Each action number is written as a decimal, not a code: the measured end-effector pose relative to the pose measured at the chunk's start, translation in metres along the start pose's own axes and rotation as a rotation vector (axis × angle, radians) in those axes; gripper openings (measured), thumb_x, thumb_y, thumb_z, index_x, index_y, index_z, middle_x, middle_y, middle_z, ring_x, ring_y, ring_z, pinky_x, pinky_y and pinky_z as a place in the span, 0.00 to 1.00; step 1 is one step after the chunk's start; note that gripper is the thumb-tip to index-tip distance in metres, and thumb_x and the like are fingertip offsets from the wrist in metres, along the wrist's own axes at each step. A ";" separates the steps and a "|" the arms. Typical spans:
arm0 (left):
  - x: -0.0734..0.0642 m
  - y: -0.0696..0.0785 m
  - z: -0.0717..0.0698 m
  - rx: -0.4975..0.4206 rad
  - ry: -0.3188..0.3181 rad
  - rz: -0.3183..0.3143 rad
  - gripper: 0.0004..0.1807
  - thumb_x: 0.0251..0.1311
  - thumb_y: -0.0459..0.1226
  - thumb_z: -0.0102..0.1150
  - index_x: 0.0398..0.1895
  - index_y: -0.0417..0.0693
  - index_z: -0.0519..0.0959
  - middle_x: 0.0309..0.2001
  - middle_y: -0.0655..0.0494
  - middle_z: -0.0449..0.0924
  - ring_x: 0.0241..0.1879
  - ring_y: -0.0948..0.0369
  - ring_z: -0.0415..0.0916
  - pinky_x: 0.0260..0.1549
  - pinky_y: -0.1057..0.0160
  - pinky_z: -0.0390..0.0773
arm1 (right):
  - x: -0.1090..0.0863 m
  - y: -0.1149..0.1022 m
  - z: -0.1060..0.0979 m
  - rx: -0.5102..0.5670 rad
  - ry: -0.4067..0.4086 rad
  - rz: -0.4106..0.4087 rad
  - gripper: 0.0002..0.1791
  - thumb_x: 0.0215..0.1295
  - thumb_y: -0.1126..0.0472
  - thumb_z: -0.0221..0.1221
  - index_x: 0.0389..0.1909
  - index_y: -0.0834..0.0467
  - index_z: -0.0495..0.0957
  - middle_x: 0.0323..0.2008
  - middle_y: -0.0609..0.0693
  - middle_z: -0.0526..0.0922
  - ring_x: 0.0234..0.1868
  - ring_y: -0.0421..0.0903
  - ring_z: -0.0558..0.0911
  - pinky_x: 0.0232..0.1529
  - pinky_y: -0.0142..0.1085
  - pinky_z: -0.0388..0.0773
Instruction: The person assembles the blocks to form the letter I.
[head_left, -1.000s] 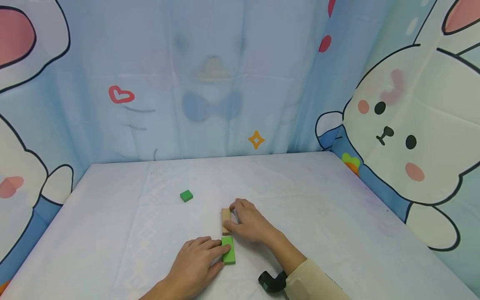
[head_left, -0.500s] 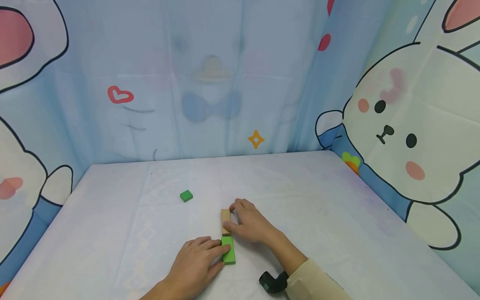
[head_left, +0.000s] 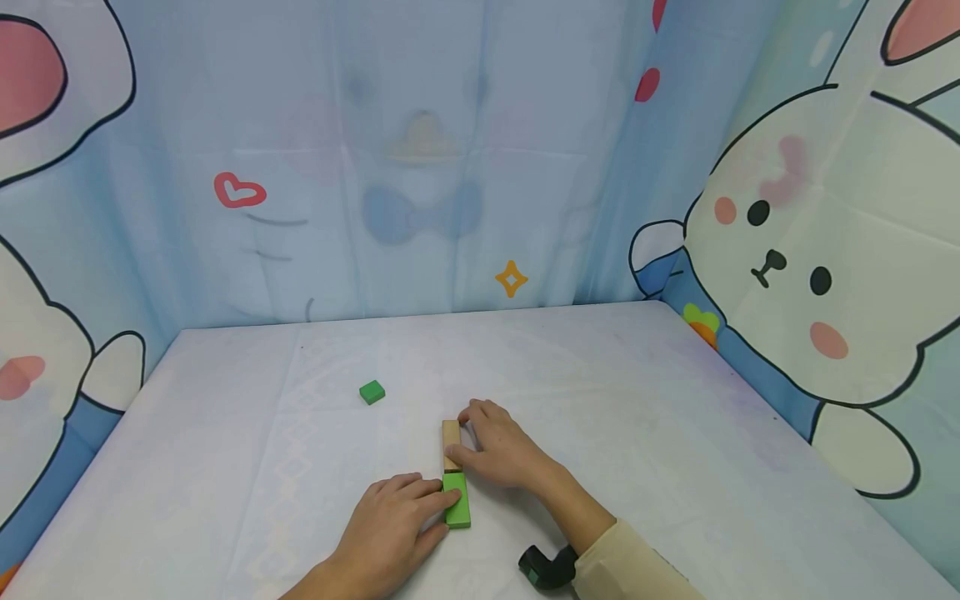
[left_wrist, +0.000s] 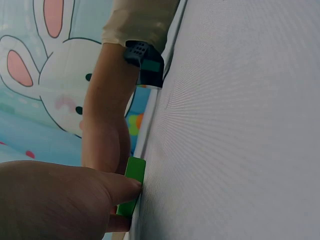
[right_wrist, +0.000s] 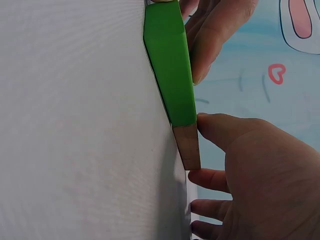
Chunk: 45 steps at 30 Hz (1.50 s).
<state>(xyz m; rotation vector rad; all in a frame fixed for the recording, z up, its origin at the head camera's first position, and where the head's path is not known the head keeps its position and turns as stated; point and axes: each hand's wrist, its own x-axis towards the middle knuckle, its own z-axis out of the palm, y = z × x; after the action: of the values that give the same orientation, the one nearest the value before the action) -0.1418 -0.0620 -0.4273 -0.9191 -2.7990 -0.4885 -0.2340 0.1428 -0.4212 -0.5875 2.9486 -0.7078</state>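
Note:
A bright green rectangular block [head_left: 457, 515] lies lengthwise on the white-covered table. My left hand [head_left: 390, 529] holds it from the left, index finger across its top and thumb by its near end. Directly beyond it, end to end, lies a plain wooden block [head_left: 450, 435] of similar shape. My right hand [head_left: 504, 450] grips that one from the right, thumb on its near part and fingers around its far end. In the right wrist view, the green block [right_wrist: 170, 65] and the wooden block [right_wrist: 187, 146] meet with their ends together.
A small green block [head_left: 372, 392] sits apart, farther back and to the left. The table's white cloth [head_left: 637, 400] spreads around both hands. A black wrist camera [head_left: 546, 568] is on my right wrist. A printed cartoon curtain [head_left: 420, 275] rises behind the table.
The wooden block has slid slightly toward me with my right hand, and the thin gap to the green block has closed. My left hand has stayed in place.

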 end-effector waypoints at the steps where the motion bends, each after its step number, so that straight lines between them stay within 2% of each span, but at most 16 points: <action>1: 0.000 0.000 0.000 -0.002 0.002 0.001 0.21 0.66 0.46 0.68 0.61 0.65 0.83 0.59 0.59 0.85 0.60 0.51 0.80 0.55 0.43 0.79 | 0.000 0.000 0.000 0.000 0.003 -0.004 0.28 0.71 0.45 0.62 0.61 0.60 0.73 0.70 0.61 0.71 0.75 0.60 0.68 0.74 0.57 0.65; 23: -0.001 0.000 0.001 -0.004 0.030 -0.004 0.20 0.65 0.45 0.69 0.61 0.64 0.84 0.59 0.58 0.85 0.60 0.51 0.80 0.55 0.43 0.80 | -0.002 -0.001 0.000 -0.002 -0.005 -0.002 0.27 0.71 0.44 0.62 0.60 0.59 0.73 0.71 0.62 0.70 0.76 0.59 0.66 0.75 0.56 0.64; 45: 0.000 -0.002 0.001 -0.006 0.014 -0.016 0.20 0.66 0.47 0.67 0.62 0.65 0.83 0.60 0.60 0.85 0.60 0.53 0.80 0.55 0.43 0.79 | -0.002 -0.001 -0.002 0.008 -0.016 -0.017 0.26 0.71 0.44 0.63 0.58 0.59 0.74 0.72 0.64 0.69 0.77 0.61 0.65 0.75 0.57 0.63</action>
<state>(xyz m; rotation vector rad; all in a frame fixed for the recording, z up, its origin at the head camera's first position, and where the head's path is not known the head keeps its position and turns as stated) -0.1428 -0.0631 -0.4287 -0.8919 -2.7959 -0.5045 -0.2320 0.1434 -0.4189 -0.6151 2.9281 -0.7122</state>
